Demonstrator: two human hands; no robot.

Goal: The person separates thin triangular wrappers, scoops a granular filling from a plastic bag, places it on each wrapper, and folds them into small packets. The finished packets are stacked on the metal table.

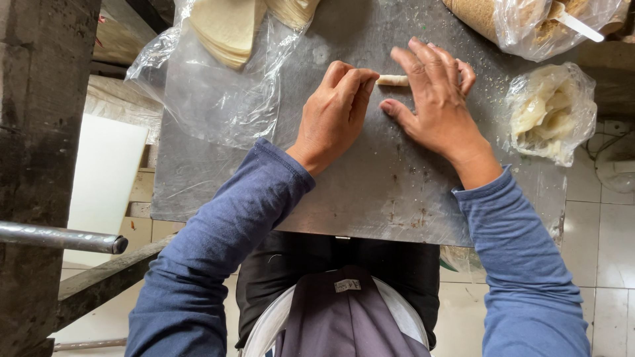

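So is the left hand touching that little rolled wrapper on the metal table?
Touching. The head view shows the left hand with its fingertips pressed on the end of the rolled wrapper, no gap between them.
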